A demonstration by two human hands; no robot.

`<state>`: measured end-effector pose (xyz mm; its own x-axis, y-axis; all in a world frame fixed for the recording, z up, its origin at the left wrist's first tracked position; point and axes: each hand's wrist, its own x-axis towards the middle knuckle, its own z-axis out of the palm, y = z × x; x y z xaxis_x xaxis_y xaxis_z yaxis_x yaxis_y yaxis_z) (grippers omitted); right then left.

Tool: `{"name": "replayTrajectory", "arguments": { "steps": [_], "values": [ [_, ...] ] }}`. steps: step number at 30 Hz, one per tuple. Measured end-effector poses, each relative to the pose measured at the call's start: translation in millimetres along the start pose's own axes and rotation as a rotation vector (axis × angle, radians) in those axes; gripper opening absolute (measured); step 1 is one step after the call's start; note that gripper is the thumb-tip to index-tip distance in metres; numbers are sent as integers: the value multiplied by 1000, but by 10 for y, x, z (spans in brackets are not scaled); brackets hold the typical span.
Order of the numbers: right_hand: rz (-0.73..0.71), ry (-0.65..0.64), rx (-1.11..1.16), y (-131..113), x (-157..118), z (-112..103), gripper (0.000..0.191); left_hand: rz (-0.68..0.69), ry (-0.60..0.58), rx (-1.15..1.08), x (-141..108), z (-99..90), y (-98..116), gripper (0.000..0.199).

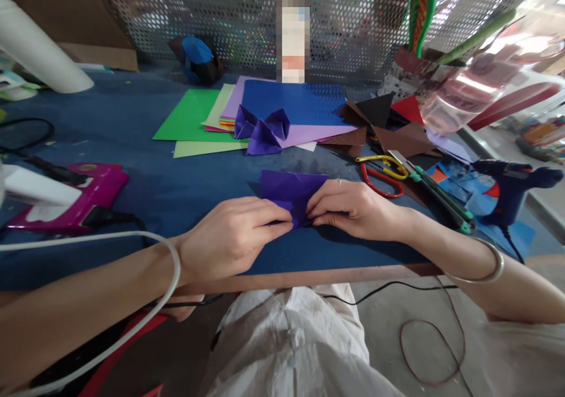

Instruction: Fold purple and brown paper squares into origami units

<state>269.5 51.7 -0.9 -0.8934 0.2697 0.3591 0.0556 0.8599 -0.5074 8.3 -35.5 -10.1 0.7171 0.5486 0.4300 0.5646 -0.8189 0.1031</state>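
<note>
A purple sheet of origami paper (289,186), partly folded, is held between my two hands just above the blue tabletop, near its front edge. My left hand (241,229) pinches the lower left of the paper between thumb and fingers. On the other side, my right hand (348,209) has its fingers closed on the lower right edge. The fingertips cover part of the lower fold. Just beyond the sheet lies a folded purple origami piece (262,131) with several pointed parts, resting against the stacked coloured paper (291,103).
Yellow-and-red-handled scissors (383,176), a green-black utility knife (436,194) and a blue glue gun (512,191) lie to the right. Brown paper scraps (399,138) and a pink bottle (463,94) stand behind them. A magenta device (83,200) and white cable (150,235) are left.
</note>
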Motion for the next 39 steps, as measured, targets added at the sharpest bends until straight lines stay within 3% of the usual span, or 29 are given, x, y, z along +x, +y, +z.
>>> {"name": "replayTrajectory", "arguments": {
  "steps": [13,30,39],
  "values": [
    [311,177,-111,-23,102,222,18,-31,25,-92,19,-15,95,29],
    [378,93,-242,-15,152,225,20,-10,62,-83,41,-21,110,21],
    [424,147,-323,38,142,239,37,73,52,-80,63,-3,103,22]
  ]
}}
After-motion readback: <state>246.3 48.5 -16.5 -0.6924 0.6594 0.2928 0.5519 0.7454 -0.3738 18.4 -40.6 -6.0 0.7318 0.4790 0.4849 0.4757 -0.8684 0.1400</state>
